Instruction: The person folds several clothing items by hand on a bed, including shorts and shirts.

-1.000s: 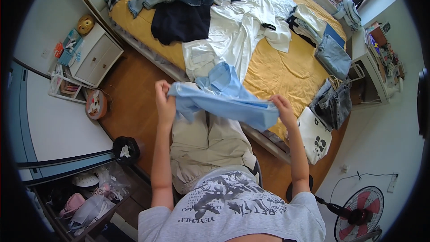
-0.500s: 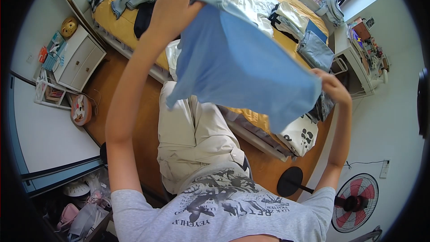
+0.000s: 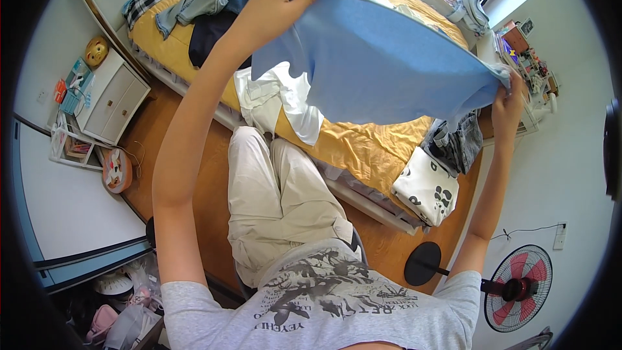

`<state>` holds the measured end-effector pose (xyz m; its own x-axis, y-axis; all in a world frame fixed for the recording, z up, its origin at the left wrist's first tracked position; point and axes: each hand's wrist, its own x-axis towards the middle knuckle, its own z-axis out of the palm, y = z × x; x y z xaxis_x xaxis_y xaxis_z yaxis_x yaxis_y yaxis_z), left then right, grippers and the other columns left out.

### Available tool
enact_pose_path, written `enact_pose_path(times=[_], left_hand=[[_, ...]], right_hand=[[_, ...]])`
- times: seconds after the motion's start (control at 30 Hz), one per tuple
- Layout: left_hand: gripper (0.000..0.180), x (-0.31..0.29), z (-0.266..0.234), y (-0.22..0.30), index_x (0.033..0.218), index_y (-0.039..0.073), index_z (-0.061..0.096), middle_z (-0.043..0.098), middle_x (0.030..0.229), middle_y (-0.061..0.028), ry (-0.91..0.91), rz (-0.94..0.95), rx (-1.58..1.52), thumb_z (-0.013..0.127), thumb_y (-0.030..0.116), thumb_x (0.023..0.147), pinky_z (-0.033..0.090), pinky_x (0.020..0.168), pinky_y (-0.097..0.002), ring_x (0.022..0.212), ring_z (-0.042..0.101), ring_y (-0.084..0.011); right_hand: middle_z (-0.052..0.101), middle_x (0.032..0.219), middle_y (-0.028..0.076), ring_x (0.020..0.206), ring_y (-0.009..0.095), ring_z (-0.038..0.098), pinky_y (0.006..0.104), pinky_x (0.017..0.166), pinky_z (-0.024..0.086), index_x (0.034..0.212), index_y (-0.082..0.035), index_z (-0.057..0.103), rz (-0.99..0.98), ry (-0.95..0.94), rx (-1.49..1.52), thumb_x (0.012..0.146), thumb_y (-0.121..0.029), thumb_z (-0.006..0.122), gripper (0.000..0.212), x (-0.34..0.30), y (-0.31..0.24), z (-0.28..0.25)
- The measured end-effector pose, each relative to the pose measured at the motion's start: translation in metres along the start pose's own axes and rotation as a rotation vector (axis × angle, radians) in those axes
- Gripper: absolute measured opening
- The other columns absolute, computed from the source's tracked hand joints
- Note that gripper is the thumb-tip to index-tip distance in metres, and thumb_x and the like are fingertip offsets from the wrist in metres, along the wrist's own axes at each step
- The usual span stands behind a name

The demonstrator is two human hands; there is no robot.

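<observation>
A light blue cloth garment [image 3: 382,58] is stretched in the air between my two hands, over the bed. My left hand [image 3: 277,5] is closed on one end of its upper edge, at the upper middle of the view. On the right, my right hand [image 3: 507,105] grips the other end, fingers wrapped round the bunched edge. The garment's lower part hangs loose and covers much of the bed; its exact kind is unclear. A white garment [image 3: 301,100] lies on the bed's near side, partly behind it.
The bed has a yellow sheet [image 3: 363,142]. On it lie a plaid garment [image 3: 152,5], a denim garment [image 3: 191,10], folded dark jeans [image 3: 457,146] and a white printed cloth [image 3: 424,185]. A nightstand [image 3: 116,100] stands left; a fan [image 3: 518,288] stands lower right.
My right hand has moved right and up, pulling the garment wider and tauter. Its lower edge has risen, uncovering more yellow sheet and the white garment. My left hand has shifted slightly right.
</observation>
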<state>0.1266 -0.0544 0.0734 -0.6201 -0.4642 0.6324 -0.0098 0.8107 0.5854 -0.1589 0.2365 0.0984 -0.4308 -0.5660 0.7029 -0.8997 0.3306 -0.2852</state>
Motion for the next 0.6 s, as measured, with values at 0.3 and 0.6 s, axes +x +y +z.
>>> enact_pose_path(times=[0.3, 0.6], left_hand=[[0.039, -0.157, 0.029, 0.008, 0.101, 0.018, 0.053, 0.059, 0.082, -0.0093, -0.975, -0.255, -0.095, 0.056, 0.007, 0.064, 0.045, 0.067, -0.0319, 0.076, 0.059, -0.0232], [0.039, -0.362, 0.085, 0.028, 0.096, 0.006, 0.052, 0.053, 0.085, -0.0122, -1.064, -0.62, -0.162, 0.053, 0.037, 0.073, 0.04, 0.064, -0.0338, 0.077, 0.052, -0.0272]], right_hand=[[0.042, 0.081, 0.014, 0.083, 0.03, 0.044, 0.0316, 0.07, 0.039, 0.078, 0.0, 0.051, -0.121, -0.879, 0.191, 0.055, 0.015, 0.044, 0.029, -0.132, -0.006, 0.032], [0.049, 0.084, 0.014, 0.08, 0.03, 0.048, 0.034, 0.07, 0.041, 0.078, 0.001, 0.054, 0.357, -1.31, 0.315, 0.067, -0.014, 0.065, 0.021, -0.315, 0.003, 0.059]])
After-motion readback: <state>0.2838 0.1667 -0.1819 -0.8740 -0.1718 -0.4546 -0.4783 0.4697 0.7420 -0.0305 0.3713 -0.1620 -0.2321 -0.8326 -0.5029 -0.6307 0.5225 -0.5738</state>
